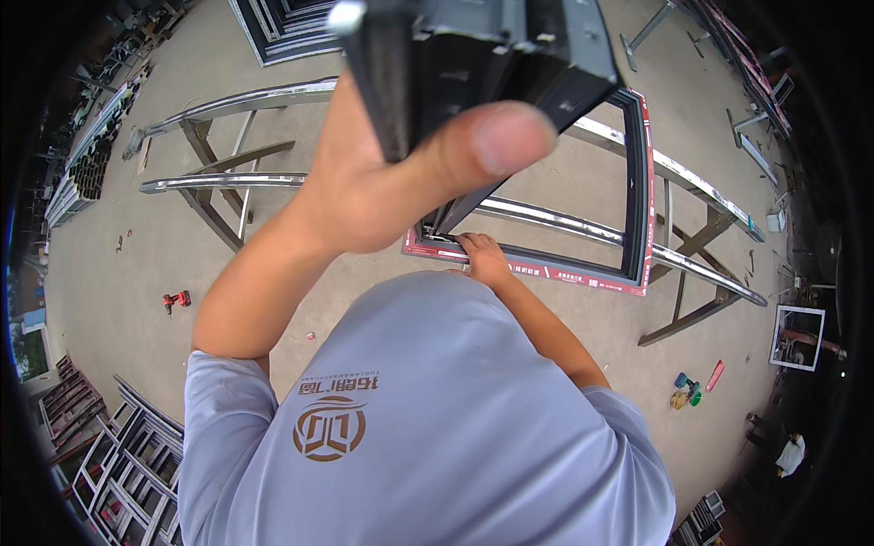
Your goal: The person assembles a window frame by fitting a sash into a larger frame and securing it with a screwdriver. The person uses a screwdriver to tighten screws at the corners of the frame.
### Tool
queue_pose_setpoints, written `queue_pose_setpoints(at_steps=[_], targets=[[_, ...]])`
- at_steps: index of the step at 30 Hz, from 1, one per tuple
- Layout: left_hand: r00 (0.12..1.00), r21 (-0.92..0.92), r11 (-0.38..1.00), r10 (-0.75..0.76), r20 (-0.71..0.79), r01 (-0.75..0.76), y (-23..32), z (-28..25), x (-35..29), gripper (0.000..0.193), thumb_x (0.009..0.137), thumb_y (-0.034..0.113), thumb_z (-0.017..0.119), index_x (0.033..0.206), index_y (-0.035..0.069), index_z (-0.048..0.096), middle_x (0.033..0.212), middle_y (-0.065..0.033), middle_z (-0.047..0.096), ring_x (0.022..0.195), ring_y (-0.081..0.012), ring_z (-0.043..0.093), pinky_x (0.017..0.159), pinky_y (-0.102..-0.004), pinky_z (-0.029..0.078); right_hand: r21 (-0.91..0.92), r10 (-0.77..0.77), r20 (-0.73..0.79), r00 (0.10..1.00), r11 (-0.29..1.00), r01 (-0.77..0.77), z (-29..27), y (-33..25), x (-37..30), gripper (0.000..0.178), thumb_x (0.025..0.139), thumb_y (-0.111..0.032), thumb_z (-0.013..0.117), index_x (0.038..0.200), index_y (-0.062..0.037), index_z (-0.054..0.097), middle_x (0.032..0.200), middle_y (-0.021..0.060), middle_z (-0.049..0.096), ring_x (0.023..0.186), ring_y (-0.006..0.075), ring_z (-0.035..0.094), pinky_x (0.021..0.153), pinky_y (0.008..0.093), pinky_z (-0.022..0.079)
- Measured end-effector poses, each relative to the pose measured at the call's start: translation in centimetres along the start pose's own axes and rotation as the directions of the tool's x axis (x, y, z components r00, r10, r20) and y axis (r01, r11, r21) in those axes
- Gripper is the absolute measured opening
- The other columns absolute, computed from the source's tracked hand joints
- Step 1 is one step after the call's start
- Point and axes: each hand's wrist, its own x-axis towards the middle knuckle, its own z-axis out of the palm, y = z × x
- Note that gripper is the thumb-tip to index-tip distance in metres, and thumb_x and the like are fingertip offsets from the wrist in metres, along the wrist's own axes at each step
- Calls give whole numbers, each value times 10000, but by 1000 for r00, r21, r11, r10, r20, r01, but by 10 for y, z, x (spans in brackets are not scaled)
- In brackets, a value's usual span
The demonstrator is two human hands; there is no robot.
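Observation:
My left hand (364,196) is raised close to the camera and wraps around a dark metal profile bar (464,82), its thumb pressed across the near end. The bar stands tilted, its far end running down into the lower left corner of a black window frame (636,182). Red and white protective film covers the frame's outer edges. My right hand (485,259) grips the frame's near side beside that corner, fingers curled over the edge. The raised hand and bar hide the frame's upper left part.
Steel trestles with long metal rails (546,218) bear the frame. More dark frames (278,36) lie beyond it. A red drill (177,300) lies on the floor at left, and a green and yellow tool (687,391) at right. Stacked frames (127,464) stand lower left.

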Motion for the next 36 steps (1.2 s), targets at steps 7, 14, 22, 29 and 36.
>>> queue_pose_setpoints(at_steps=[7,14,22,29,36], targets=[[945,52,954,285,161,-297,22,7,20,510,987,551,693,974,47,615,768,29,537,730,-97,505,620,-284,410,-89,65,-259,964,992,-91,32,-24,7,517,742,-333,875,1124,-43,682,1079,120,705,1039,338,682,906,437,552],[885,131,936,353,-304,-328,39,39,9,617,930,628,725,991,29,592,755,27,535,730,-98,519,666,-259,445,-78,115,-290,950,987,-143,42,-16,5,469,710,-284,893,1086,-79,703,1038,119,744,1011,332,714,869,432,576],[886,178,872,464,-2,-456,-13,-2,10,709,820,506,879,1169,-28,569,994,-159,692,905,-251,698,821,-369,552,-86,187,-244,951,973,-213,31,-35,12,550,687,-323,910,1141,-98,696,1037,107,754,1064,336,691,1022,493,494],[947,97,943,320,9,-320,-75,-10,-11,644,800,421,876,1149,-19,563,1049,-196,650,1004,-355,663,878,-433,533,309,333,-159,929,911,-274,13,-54,11,814,861,-547,799,1470,-69,547,1402,192,630,1340,363,566,1146,498,412],[944,123,939,329,-38,-322,-108,-11,-21,595,758,315,892,1164,31,561,1137,-164,636,1091,-381,636,948,-465,512,827,410,-462,786,520,215,-116,-117,31,884,938,-683,579,1557,-73,410,1529,204,499,1418,377,488,1205,525,345]])
